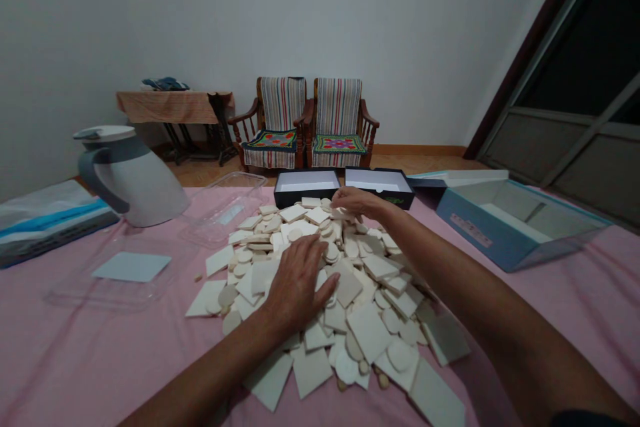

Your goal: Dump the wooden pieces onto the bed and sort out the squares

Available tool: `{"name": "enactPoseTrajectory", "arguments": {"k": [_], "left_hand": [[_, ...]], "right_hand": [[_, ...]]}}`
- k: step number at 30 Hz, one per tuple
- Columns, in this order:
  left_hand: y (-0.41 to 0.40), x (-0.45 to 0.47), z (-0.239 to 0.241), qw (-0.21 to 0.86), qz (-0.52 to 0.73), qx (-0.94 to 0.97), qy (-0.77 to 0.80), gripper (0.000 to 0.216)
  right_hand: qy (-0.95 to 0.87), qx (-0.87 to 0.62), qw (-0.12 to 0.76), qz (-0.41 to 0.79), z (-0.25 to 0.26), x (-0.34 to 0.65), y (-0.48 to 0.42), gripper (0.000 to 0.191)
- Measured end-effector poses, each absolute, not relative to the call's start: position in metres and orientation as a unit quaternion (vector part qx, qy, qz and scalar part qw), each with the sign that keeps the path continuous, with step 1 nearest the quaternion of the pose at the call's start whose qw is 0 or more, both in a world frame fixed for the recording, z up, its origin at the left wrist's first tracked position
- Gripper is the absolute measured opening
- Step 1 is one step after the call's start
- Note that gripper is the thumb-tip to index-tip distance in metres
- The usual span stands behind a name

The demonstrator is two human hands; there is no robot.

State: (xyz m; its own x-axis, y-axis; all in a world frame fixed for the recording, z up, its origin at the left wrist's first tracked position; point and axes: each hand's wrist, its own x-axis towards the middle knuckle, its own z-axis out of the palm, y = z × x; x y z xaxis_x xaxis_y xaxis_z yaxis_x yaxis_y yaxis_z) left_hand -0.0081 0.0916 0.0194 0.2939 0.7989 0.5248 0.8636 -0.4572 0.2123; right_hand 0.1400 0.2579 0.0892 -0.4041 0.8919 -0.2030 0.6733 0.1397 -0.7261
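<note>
L hand (295, 278) lay spread on pale pcs (369, 331), R hand (356, 203) at 12 o'clock, grip unclear; hard pressing risked slides.

I saw a v. dark sleeve (585, 419), near-black, on the person's R arm, well off to the near R of the pile of pale pieces (349, 288); only its edge showed, so fabric & cut were hard to tell. R forearm (480, 293) & R hand (355, 202), by the pile's far side, were bare. L forearm (235, 353) & L hand (295, 280), on the pile's L half, were bare too, w/ a slim wrist.
</note>
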Motion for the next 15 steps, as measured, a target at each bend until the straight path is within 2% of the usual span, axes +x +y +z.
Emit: {"name": "enactPoseTrajectory", "arguments": {"k": [5, 8, 10, 12, 15], "left_hand": [[0.091, -0.012, 0.021, 0.061, -0.310, -0.797, -0.514, 0.038], [0.088, -0.012, 0.028, 0.075, -0.311, -0.798, -0.510, 0.033], [0.085, -0.008, 0.034, 0.081, -0.305, -0.807, -0.499, 0.028], [0.083, 0.002, 0.041, 0.073, -0.290, -0.827, -0.476, 0.027], [0.084, 0.030, 0.051, 0.041, -0.248, -0.868, -0.429, 0.031]], "right_hand": [[-0.767, -0.357, 0.222, 0.485, 0.105, 0.183, 0.248, 0.026], [-0.759, -0.418, 0.228, 0.443, 0.095, 0.240, 0.254, 0.027], [-0.769, -0.508, 0.172, 0.347, 0.082, 0.279, 0.258, 0.030], [-0.774, -0.558, 0.109, 0.279, 0.068, 0.309, 0.258, 0.044], [-0.771, -0.581, 0.062, 0.253, 0.049, 0.328, 0.251, 0.083]]}}
